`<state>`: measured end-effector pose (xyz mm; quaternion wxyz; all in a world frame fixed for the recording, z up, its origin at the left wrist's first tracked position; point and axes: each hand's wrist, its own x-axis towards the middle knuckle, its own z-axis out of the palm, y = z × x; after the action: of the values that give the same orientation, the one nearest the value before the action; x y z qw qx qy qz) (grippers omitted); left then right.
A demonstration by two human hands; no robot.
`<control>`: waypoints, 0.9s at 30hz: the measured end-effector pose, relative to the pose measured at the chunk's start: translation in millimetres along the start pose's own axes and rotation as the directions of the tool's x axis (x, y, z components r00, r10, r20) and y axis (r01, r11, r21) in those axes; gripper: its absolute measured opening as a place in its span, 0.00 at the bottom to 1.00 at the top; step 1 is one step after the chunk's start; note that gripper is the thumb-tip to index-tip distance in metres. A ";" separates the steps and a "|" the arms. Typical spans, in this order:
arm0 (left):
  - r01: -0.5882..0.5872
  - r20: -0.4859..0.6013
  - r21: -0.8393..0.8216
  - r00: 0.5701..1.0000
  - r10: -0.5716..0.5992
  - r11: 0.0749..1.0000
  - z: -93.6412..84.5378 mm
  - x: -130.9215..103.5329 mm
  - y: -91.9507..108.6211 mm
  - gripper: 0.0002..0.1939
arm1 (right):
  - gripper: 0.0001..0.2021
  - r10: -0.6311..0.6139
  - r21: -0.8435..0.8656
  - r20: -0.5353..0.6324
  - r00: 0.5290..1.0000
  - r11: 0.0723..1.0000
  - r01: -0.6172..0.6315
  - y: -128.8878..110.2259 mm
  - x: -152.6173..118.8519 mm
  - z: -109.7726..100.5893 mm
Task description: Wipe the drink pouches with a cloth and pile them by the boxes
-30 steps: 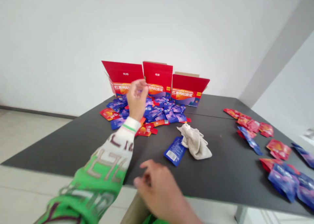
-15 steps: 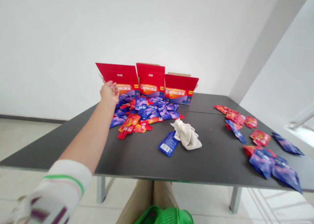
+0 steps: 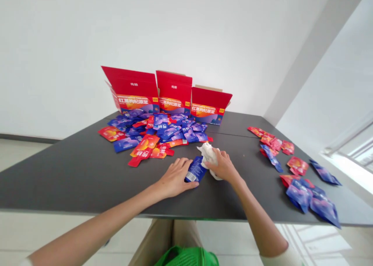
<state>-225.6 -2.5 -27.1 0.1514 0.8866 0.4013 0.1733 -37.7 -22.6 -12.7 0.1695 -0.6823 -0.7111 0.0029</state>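
Observation:
A blue pouch [image 3: 197, 168] with a white barcode label lies on the dark table in front of me. My left hand [image 3: 176, 177] grips its left side, fingers at the far edge and thumb along the near edge. My right hand [image 3: 223, 165] is closed on a crumpled white cloth [image 3: 207, 151] at the pouch's right end. Part of the cloth is hidden beneath that hand. Beyond both hands, a heap of blue and red pouches [image 3: 163, 130] spreads in front of the cartons.
Three open red cartons [image 3: 175, 102] stand along the back of the table [image 3: 87, 172], near a white wall. Several red and blue pouches [image 3: 297, 194] lie scattered along the right side. A green mesh item [image 3: 186, 257] rests at my lap.
My left hand has come back from the left carton to the blue pouch and holds it. My right hand has entered and taken hold of the cloth. The view has shifted slightly.

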 end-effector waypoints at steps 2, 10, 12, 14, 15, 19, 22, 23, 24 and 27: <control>-0.002 0.011 -0.063 1.000 0.002 0.998 -1.7 4.2 -6.9 0.34 | 0.19 0.093 0.010 -0.032 0.995 0.996 -0.093 15.6 11.9 -3.3; -0.073 0.080 -0.373 0.991 0.110 0.925 -11.1 9.9 -19.0 0.24 | 0.15 -0.055 0.283 0.005 0.998 0.958 0.051 -31.1 -10.5 -7.3; -0.161 0.072 -0.417 0.975 0.209 0.895 -12.1 12.5 -19.7 0.17 | 0.17 -0.069 0.172 0.040 0.997 0.983 0.061 -47.1 -14.7 -4.4; -0.139 0.073 -0.405 0.980 0.184 0.904 -12.5 13.9 -20.5 0.20 | 0.16 -0.010 0.044 0.067 0.998 0.999 0.007 -51.8 -10.3 -3.1; -0.096 0.080 -0.381 0.987 0.136 0.920 -12.6 14.1 -20.8 0.24 | 0.15 0.039 -0.017 0.077 0.996 0.999 -0.038 -50.6 -6.3 -3.6; -0.021 0.108 -0.338 0.992 0.061 0.941 -13.8 13.2 -19.8 0.31 | 0.12 0.033 -0.127 0.127 0.991 0.992 -0.016 -43.5 2.8 -7.3; -0.134 0.076 -0.387 0.981 0.177 0.912 -14.9 12.4 -18.3 0.27 | 0.13 -0.143 -0.048 0.164 0.976 0.987 0.152 -43.5 -1.3 -7.6; -0.135 0.075 -0.388 0.981 0.177 0.912 -15.1 12.0 -18.2 0.27 | 0.14 -0.146 -0.036 0.173 0.974 0.987 0.155 -42.8 -2.1 -7.6; -0.110 0.081 -0.375 0.985 0.151 0.920 -15.2 11.6 -18.4 0.27 | 0.13 -0.113 -0.043 0.181 0.977 0.992 0.123 -41.5 -1.9 -7.9; 0.008 0.112 -0.310 0.993 0.028 0.951 -14.5 10.9 -19.7 0.31 | 0.11 0.037 -0.111 0.184 0.982 0.994 -0.017 -36.7 0.8 -9.4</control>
<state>-238.1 20.1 -20.2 0.3107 0.8623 0.3552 0.1838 -71.0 -26.5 5.0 0.0649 -0.6968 -0.7137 0.0301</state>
